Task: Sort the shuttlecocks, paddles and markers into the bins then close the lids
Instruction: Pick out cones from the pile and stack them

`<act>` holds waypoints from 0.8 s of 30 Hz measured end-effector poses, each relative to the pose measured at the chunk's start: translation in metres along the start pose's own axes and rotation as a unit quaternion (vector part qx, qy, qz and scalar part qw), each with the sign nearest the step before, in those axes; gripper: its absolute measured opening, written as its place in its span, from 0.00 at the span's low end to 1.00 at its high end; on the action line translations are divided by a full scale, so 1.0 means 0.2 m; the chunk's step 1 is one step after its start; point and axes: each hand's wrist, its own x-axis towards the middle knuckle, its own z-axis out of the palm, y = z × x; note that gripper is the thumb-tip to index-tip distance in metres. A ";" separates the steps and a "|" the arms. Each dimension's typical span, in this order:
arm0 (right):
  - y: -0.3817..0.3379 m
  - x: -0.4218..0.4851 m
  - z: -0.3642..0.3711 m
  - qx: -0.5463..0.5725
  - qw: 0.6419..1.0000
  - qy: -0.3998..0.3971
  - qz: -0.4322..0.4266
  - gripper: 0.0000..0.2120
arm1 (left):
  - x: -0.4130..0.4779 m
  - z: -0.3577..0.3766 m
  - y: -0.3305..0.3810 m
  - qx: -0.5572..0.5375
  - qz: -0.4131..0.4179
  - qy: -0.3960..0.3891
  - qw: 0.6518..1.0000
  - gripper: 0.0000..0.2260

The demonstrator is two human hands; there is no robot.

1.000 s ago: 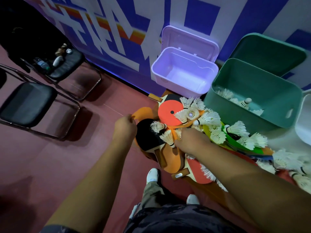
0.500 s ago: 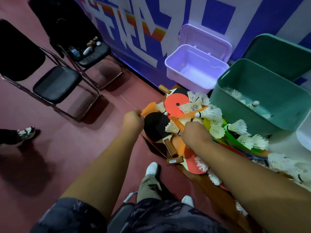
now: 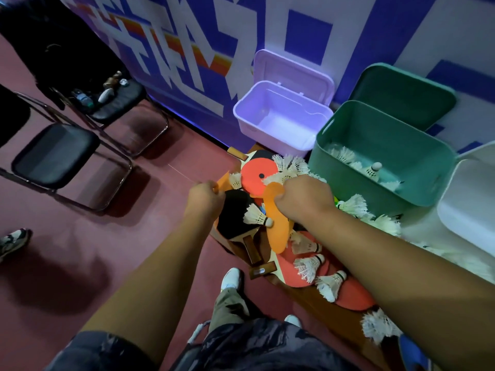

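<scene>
While the right hand (image 3: pixel 302 199) fingers clamp the orange paddle (image 3: pixel 276 220), its long axis runs toward the person; left hand (image 3: pixel 206 195) pinches the pile's edge; fingers hidden.

Orange paddle (image 3: pixel 276 218) sits clamped under the right-hand fingers (image 3: pixel 284 204), angled down toward the camera. Black paddle (image 3: pixel 234 219) lies flat just left of them, a white shuttlecock (image 3: pixel 257 217) resting on it. Lilac bin (image 3: pixel 278 121) and green bin (image 3: pixel 383 153) stand open beyond.
</scene>
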 end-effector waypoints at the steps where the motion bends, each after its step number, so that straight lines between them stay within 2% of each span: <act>1: 0.00 0.01 -0.01 -0.007 1.000 0.002 0.000 0.13 | 0.00 0.00 0.01 0.009 0.005 -0.001 1.000 0.14; 6: 0.00 0.05 -0.09 -0.003 1.000 -0.013 0.019 0.13 | -0.01 -0.03 0.01 0.054 -0.007 0.034 0.998 0.11; 9: -0.01 0.07 -0.13 -0.001 1.000 -0.011 0.022 0.13 | -0.02 -0.09 0.00 0.096 -0.022 0.083 0.992 0.14; 19: -0.01 0.03 -0.09 0.059 0.998 0.016 0.017 0.14 | -0.08 -0.19 0.01 0.043 0.010 0.124 0.991 0.17; 24: 0.00 -0.02 -0.05 0.079 0.996 0.027 0.020 0.15 | -0.13 -0.21 0.02 0.016 0.010 0.149 0.989 0.14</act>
